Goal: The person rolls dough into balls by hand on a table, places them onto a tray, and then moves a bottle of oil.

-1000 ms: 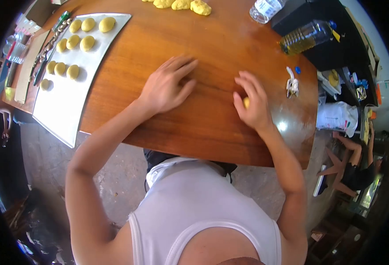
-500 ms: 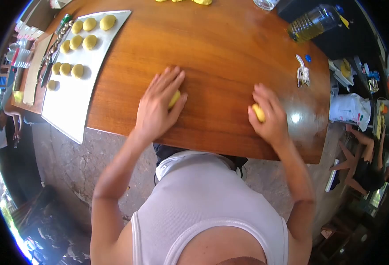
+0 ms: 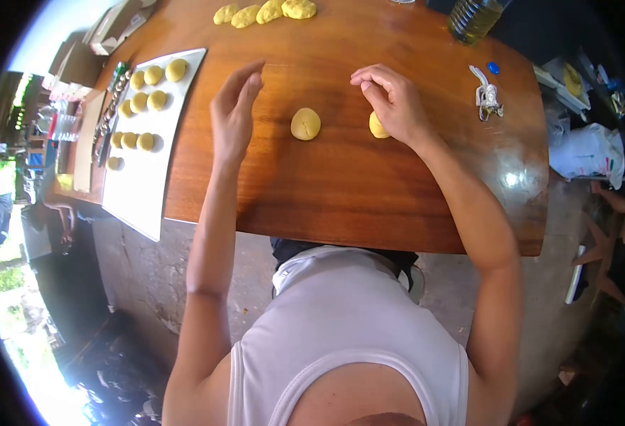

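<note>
My left hand [image 3: 236, 113] is raised over the table, seen edge-on, with fingers stretched out and nothing held. To its right, a round yellow dough ball [image 3: 305, 124] with a small crease rests on the wood, untouched. My right hand [image 3: 395, 103] hovers with loosely bent fingers over a second yellow dough ball [image 3: 377, 126], whose right side is hidden behind the hand. Whether they touch is unclear. Several smaller-looking dough balls sit in rows on a pale metal tray [image 3: 145, 202] at the left.
Several rough yellow dough pieces [image 3: 270, 11] lie at the table's far edge. A bottle of yellowish liquid [image 3: 472, 20], a blue cap [image 3: 493, 67] and a bundled white cord [image 3: 488, 99] are at the right. Cardboard boxes [image 3: 117, 27] stand far left; part of another person shows beyond.
My left hand has come off its dough ball, leaving it uncovered. My right hand has shifted inward with its fingers less wrapped around the other ball. The whole view has shifted too.
</note>
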{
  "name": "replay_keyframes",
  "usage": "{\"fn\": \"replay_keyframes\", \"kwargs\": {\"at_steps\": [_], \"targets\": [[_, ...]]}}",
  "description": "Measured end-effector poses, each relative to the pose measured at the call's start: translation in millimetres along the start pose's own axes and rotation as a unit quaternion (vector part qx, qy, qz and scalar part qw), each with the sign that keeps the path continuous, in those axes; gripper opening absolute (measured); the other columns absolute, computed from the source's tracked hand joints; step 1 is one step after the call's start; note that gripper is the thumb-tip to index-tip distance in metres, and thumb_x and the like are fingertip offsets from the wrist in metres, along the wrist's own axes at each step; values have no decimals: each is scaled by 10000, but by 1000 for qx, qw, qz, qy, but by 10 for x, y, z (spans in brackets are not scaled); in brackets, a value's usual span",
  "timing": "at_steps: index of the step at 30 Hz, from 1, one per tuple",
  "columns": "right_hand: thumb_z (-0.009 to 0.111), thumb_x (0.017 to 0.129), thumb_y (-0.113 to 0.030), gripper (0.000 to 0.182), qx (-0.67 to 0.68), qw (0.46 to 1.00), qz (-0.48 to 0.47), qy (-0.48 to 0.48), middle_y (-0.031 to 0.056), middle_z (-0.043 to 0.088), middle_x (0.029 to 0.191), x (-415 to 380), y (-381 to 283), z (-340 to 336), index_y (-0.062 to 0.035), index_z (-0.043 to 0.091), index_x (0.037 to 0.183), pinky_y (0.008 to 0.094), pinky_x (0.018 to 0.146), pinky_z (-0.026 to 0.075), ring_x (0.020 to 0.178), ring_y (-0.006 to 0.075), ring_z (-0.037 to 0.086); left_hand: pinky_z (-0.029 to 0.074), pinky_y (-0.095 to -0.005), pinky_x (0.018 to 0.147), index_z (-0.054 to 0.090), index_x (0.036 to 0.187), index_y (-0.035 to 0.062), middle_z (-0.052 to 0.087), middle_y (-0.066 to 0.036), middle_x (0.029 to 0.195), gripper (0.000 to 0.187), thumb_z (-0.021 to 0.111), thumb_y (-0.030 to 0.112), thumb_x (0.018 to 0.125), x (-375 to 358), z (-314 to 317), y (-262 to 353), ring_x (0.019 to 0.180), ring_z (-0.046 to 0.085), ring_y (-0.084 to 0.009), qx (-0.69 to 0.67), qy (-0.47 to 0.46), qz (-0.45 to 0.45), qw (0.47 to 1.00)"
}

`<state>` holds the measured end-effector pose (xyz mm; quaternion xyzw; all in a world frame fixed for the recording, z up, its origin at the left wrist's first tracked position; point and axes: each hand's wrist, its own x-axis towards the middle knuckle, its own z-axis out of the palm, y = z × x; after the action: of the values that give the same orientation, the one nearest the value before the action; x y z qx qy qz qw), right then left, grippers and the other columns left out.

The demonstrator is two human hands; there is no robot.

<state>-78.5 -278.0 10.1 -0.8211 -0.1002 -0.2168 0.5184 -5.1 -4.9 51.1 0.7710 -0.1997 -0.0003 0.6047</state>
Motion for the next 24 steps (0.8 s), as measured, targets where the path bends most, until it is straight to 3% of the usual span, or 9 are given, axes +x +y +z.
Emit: {"fn": "replay_keyframes", "kwargs": {"at_steps": [1, 3, 7, 9, 13, 16, 19, 24], "targets": [[591, 994, -41, 138, 9, 1000, 2, 9, 122, 734, 1068, 6, 0, 8, 18, 710, 1034, 381, 833, 571, 969, 279, 710, 482, -395, 1129, 633, 1405, -28, 603, -182, 1475, 426, 588, 258, 1092, -93, -95, 19, 1376, 569, -258, 11, -7, 1, 1000], [602, 986, -36, 123, -10, 1000, 3, 7, 122, 728, 1022, -11, -12, 22, 16, 709, 1018, 381, 812, 563, 934, 281, 705, 546, -364, 1014, 702, 1323, 4, 684, -119, 1361, 347, 733, 126, 1000, -275, -223, 24, 1170, 679, -217, 80, -48, -18, 995], [614, 975, -27, 102, -12, 1000, -21, 7, 130, 717, 999, -28, -26, 37, 14, 706, 995, 382, 798, 558, 901, 286, 697, 546, -387, 1011, 720, 1297, 41, 692, -127, 1336, 374, 786, 95, 933, -462, 166, 329, 1164, 683, -248, 186, -93, 44, 977], [625, 967, -22, 84, -20, 1000, -24, 3, 134, 708, 980, -25, -47, 38, 10, 701, 979, 385, 783, 553, 880, 287, 690, 533, -391, 1041, 739, 1272, 42, 693, -145, 1338, 379, 793, 43, 896, -461, 360, 454, 1233, 663, -276, 240, -106, 130, 956], [634, 959, -23, 75, -30, 999, -6, -16, 126, 707, 960, -39, -61, 34, 5, 702, 976, 391, 771, 549, 876, 289, 687, 523, -397, 1061, 747, 1261, 51, 705, -161, 1315, 408, 818, 44, 859, -387, 334, 278, 1238, 666, -302, 326, -179, 160, 914], [650, 950, -26, 62, -43, 999, -32, -3, 116, 703, 935, -56, -82, 18, -2, 703, 971, 398, 774, 548, 871, 292, 680, 535, -411, 1037, 769, 1183, 50, 737, -149, 1238, 311, 811, 60, 876, -460, 158, 232, 1200, 676, -316, 262, -145, 136, 944], [666, 940, -29, 55, -58, 997, -27, -32, 112, 703, 928, -50, -109, 20, -9, 706, 971, 399, 786, 548, 881, 293, 678, 535, -393, 1040, 759, 1142, 11, 762, -134, 1219, 264, 807, 38, 884, -614, -104, 116, 1202, 689, -281, 241, -27, 33, 969], [669, 943, -30, 53, -68, 996, -60, -27, 122, 708, 954, -30, -33, 29, -1, 705, 971, 389, 809, 550, 920, 295, 683, 535, -392, 1034, 760, 1152, 18, 749, -129, 1259, 315, 839, 32, 847, -736, -255, 52, 1194, 690, -271, 213, 1, 4, 977]]}}
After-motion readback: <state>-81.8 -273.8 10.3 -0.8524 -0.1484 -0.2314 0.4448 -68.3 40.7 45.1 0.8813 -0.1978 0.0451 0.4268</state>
